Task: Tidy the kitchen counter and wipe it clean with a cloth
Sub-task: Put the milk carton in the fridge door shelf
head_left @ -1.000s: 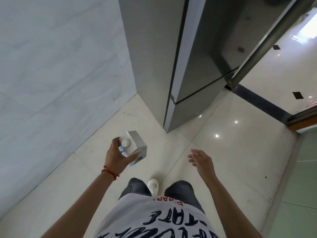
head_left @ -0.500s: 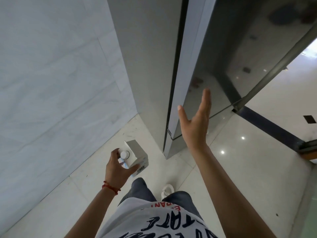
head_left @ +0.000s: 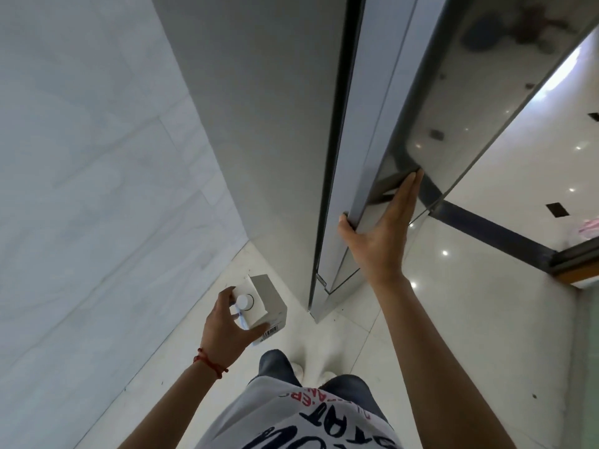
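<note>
Beside the fridge door [head_left: 382,124] gripped by the right hand [head_left: 379,234], left hand [head_left: 227,328] holds carton [head_left: 265,303].

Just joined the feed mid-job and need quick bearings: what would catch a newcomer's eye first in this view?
The tall grey refrigerator fills the upper centre, and the right hand lies against its door edge, thumb hooked round the edge and fingers flat on the glossy front. Lower left, the left hand grips a white carton with a round screw cap, held above the pale tiled floor.

Pale marble wall [head_left: 81,189], glossy cream floor tiles [head_left: 486,319], tall grey fridge [head_left: 275,124]
</note>
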Demonstrator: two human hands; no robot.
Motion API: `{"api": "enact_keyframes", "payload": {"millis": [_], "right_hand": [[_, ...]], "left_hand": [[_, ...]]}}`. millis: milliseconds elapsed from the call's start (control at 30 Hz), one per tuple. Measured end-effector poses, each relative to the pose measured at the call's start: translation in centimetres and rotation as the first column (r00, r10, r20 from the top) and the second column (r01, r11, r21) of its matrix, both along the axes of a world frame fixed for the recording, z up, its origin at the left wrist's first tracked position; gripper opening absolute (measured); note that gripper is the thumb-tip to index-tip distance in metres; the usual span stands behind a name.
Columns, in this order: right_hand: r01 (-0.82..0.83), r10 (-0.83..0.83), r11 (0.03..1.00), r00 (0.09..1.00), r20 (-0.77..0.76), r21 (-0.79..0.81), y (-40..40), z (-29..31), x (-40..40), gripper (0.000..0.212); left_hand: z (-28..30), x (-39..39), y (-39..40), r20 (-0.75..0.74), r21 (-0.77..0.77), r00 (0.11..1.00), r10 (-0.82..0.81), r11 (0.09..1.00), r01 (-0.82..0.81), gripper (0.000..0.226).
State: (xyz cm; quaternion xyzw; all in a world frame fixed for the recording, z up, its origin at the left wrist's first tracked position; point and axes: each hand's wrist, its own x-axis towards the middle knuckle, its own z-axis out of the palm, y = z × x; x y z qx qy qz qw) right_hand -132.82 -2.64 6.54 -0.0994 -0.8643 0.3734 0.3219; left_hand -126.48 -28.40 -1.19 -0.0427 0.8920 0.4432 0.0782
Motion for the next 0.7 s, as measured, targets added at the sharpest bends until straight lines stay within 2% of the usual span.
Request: {"api": "enact_keyframes", "payload": {"millis": [233,433,567,700], "right_hand": [[0.041,-0.041,0.995,0.999,0.000,0.086,0.3,0.0,0.1,0.104],[0.017,-0.017,1.000,1.000,-0.015,0.019,0.4,0.2,0.7,0.103],[-0.009,0.010,1.000,0.998,0.067,-0.021,2.9,0.7,4.0,0.106],[0.118,-0.108,0.991,0.983,0.146,-0.060,4.8,1.0,9.0,0.097]], "left_hand": [[0.7,-1.8,1.1,-0.042,0.032,0.997,-0.071,0.997,0.073,0.073],[0.5,-1.5,1.5,-0.045,0.038,0.980,-0.196,0.979,0.198,0.072],[0.4,-1.3,1.9,-0.041,0.066,0.967,-0.252,0.965,0.254,0.073],[0.3,-1.9,2.9,-0.047,0.052,0.938,-0.343,0.937,0.346,0.075]]}}
